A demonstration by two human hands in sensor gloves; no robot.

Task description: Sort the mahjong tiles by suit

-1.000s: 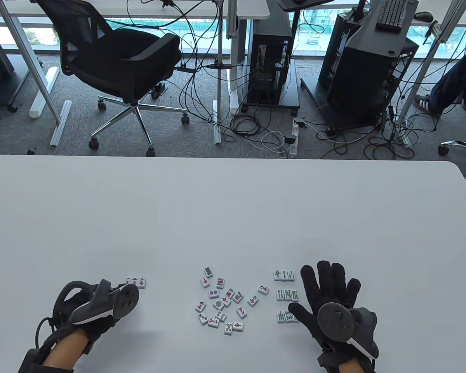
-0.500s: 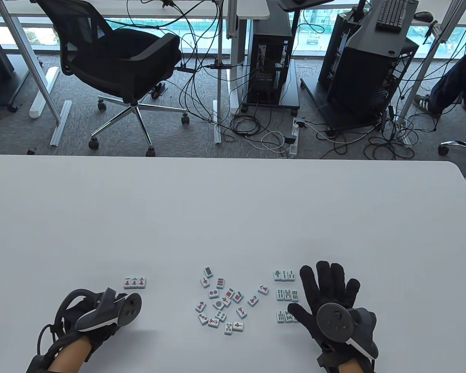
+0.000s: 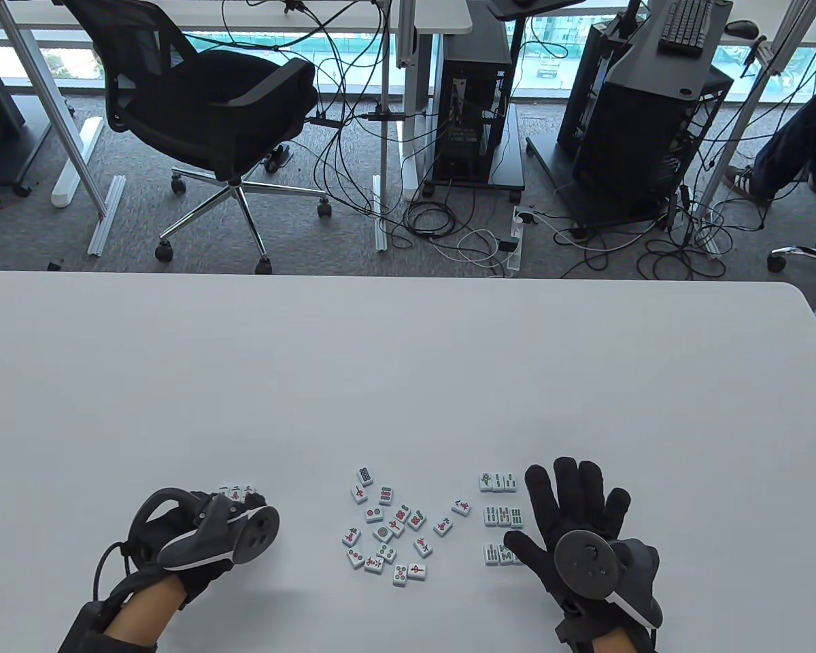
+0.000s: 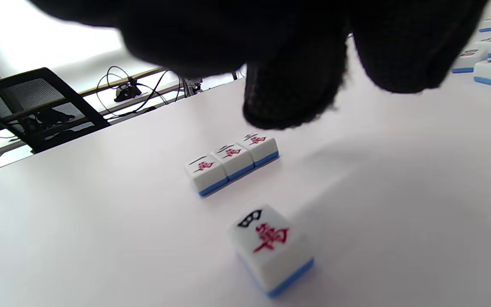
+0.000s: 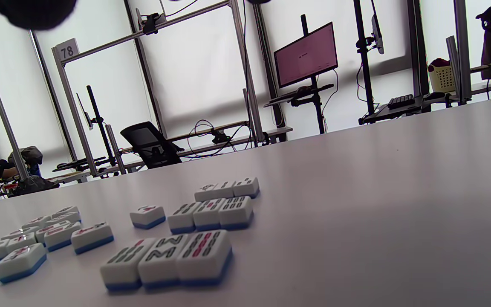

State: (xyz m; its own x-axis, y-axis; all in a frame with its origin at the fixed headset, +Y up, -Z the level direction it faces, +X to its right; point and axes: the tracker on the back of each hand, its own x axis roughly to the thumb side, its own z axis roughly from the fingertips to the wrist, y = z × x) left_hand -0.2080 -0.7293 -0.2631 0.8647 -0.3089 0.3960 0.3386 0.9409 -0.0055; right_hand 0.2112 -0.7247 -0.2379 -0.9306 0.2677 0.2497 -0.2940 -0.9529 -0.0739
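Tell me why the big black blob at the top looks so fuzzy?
In the left wrist view, those are the left hand's gloved fingers, too close to the camera to focus, and dark against the bright window; the lone character tile is slightly soft, while the row of three tiles looks sharper.

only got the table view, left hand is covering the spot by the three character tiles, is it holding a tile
Observer: No. The left wrist view shows the left hand with its fingers hanging above the table, holding nothing. A lone character tile lies face up below them.
Operator: is it joined to the row
Observer: No. It lies apart from the row of three, on the wrist camera's side of it.
Operator: cant see tile sides from up here, any colour
Observer: Yes. Both wrist views show a blue layer under the white face, for example on the nearest bamboo row.
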